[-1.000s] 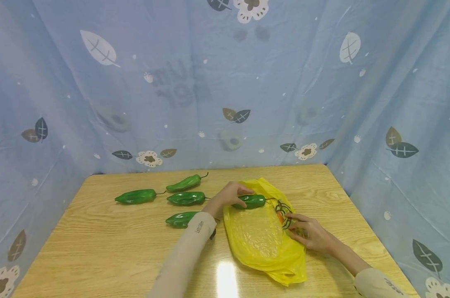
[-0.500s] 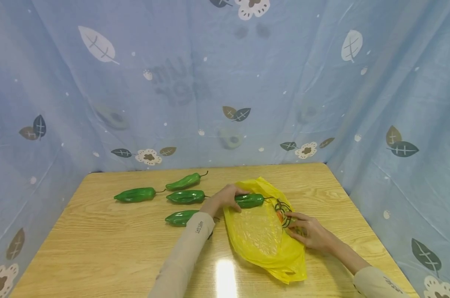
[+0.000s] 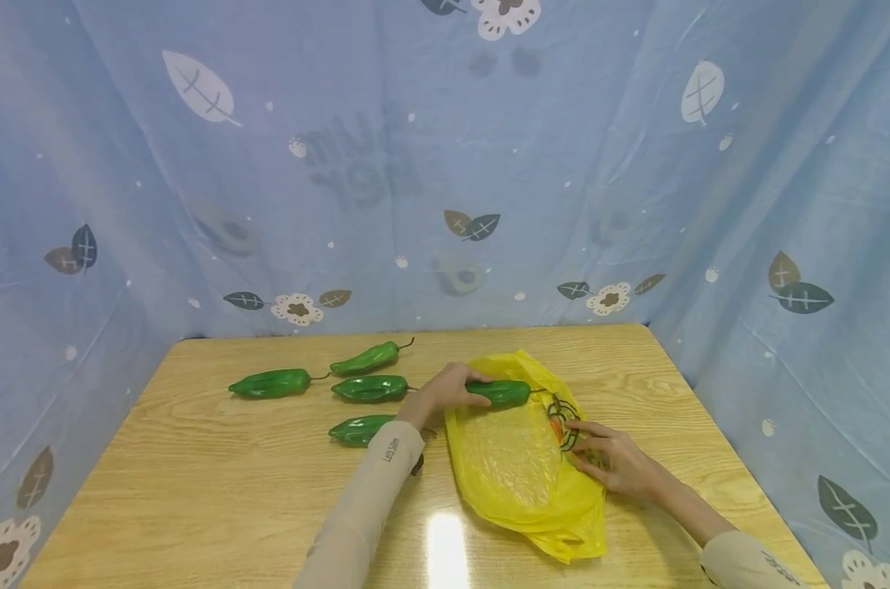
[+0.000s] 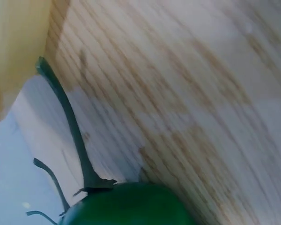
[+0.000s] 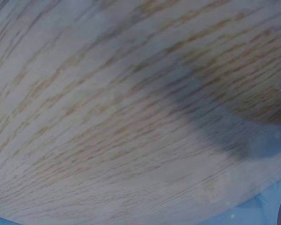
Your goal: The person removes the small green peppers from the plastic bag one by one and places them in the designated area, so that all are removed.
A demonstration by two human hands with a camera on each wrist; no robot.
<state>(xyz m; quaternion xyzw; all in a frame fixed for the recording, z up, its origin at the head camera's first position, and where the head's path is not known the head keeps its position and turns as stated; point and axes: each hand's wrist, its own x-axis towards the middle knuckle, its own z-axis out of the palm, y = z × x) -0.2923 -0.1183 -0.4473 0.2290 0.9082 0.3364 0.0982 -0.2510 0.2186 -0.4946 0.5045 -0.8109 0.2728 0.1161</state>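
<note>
A glossy green chili pepper [image 3: 505,393] lies on top of a yellow plastic bag [image 3: 507,466]. My left hand [image 3: 447,388] grips its left end, fingers on the far side and thumb on the near side. At the bag's right side, my right hand [image 3: 613,460] pinches the bag beside several dark curved stems [image 3: 563,413]. A bit of orange [image 3: 557,429] shows among these stems; what it belongs to is mostly hidden. In the left wrist view, another green pepper [image 4: 131,206] with a long stem rests on the table.
Left of the bag lie several green peppers: one far left [image 3: 270,384], one at the back [image 3: 367,358], one in the middle [image 3: 370,388], and one partly behind the left sleeve [image 3: 358,430]. Blue patterned cloth [image 3: 386,164] encloses the wooden table [image 3: 231,491].
My left hand's thumb and fingers have shifted about the pepper's left end, and the pepper has moved slightly right. My right hand keeps its place at the bag.
</note>
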